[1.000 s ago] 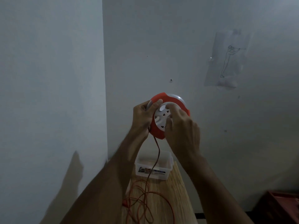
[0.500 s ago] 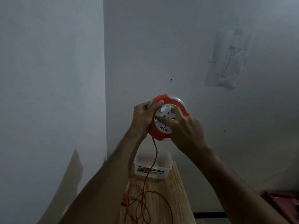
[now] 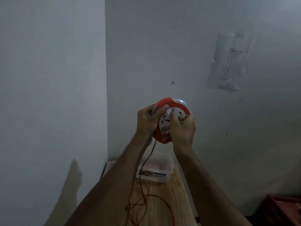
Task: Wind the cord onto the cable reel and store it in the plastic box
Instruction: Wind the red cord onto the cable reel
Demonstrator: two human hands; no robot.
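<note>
I hold a round orange cable reel (image 3: 166, 103) with a white socket face up in front of the wall. My left hand (image 3: 147, 121) grips its left rim, thumb on the orange edge. My right hand (image 3: 182, 128) is closed over the white centre disc and the reel's lower right side. An orange cord (image 3: 149, 157) hangs from the reel's bottom down to loose loops on the wooden table (image 3: 177, 201). A clear plastic box (image 3: 164, 172) with a label stands at the table's far end, below the reel.
The table sits in a corner between two pale walls. A paper sheet with a line drawing (image 3: 228, 62) is taped to the back wall. A dark red crate (image 3: 283, 209) sits low at the right.
My right hand has turned on the white disc and shifted down to the reel's lower right. The left hand keeps its grip on the rim. The reel stays at about the same height.
</note>
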